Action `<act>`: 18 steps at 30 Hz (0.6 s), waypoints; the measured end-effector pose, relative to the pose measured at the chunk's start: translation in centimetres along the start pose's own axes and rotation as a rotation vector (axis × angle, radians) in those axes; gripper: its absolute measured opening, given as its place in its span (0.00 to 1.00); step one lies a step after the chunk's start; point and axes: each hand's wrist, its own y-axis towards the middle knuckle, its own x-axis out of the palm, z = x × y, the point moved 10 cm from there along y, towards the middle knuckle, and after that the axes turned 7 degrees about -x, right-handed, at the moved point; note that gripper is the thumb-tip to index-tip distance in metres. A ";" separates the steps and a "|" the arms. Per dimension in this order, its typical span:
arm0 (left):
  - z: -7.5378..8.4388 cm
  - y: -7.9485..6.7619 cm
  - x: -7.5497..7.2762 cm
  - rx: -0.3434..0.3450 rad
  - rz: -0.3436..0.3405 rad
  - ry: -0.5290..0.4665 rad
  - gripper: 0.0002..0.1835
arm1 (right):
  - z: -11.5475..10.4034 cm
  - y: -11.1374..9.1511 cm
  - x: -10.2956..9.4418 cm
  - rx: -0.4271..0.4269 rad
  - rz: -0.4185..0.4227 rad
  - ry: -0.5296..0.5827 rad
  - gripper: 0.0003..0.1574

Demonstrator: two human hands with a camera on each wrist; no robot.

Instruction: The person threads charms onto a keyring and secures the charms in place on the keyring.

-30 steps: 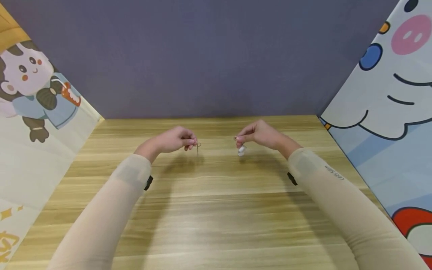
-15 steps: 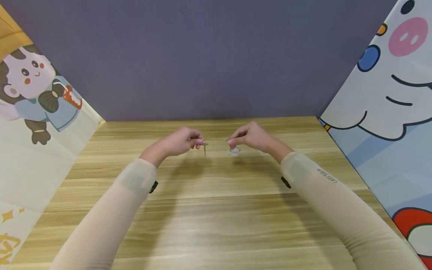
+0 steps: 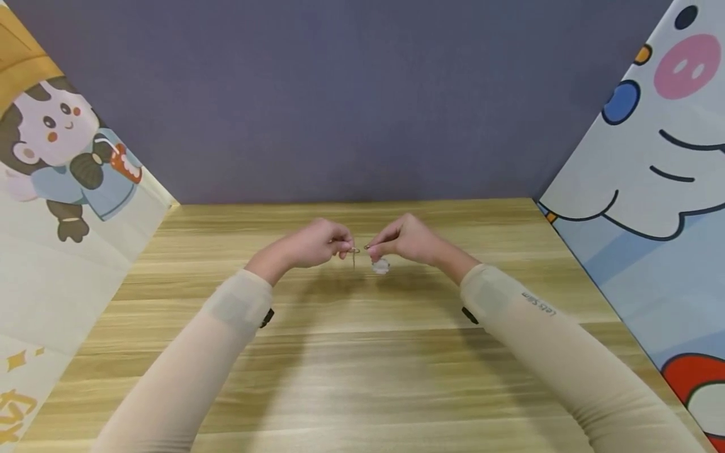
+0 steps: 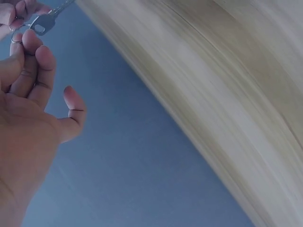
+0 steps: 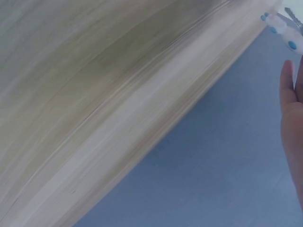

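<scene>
Over the surface (image 3: pixel 362 377), your left grip (image 3: pixel 321 244) pinches a ring (image 3: pixel 357 251) with a key (image 4: pixel 46 21) hanging, and just beside it your right grip (image 3: pixel 410 242) pinches a small metal piece (image 3: pixel 367 246), a white, blue-spotted charm (image 3: pixel 381 267) below.

Key (image 4: pixel 43 22) at left hand (image 3: pixel 311 245), pendant (image 3: pixel 381 267) under right hand (image 3: pixel 410 240) — near each other, above table (image 3: pixel 362 377) (far part) — back wall (image 3: pixel 357 100) behind, left panel (image 3: pixel 34 283) and right panel (image 3: pixel 623 170) flanking.
</scene>
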 end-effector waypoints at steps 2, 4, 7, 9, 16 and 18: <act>0.1 0.1 0.2 0.002 -0.006 0.009 0.10 | -0.2 -0.1 0.2 -0.006 -0.001 -0.006 0.09; 0.2 0.2 0.3 0.001 -0.008 0.013 0.10 | -0.4 -0.1 0.3 -0.017 -0.004 -0.011 0.09; 0.4 0.2 0.3 0.000 -0.008 0.011 0.10 | -0.7 -0.1 0.5 -0.033 -0.007 -0.014 0.10; 0.5 0.2 0.3 -0.001 -0.011 0.006 0.10 | -0.9 -0.1 0.6 -0.041 -0.006 -0.018 0.11; 0.7 0.3 0.5 -0.001 -0.024 0.007 0.11 | -1.7 -0.1 0.9 -0.082 -0.004 -0.071 0.08; 0.7 0.4 0.6 -0.003 -0.025 0.004 0.11 | -1.9 -0.1 1.0 -0.105 -0.006 -0.085 0.07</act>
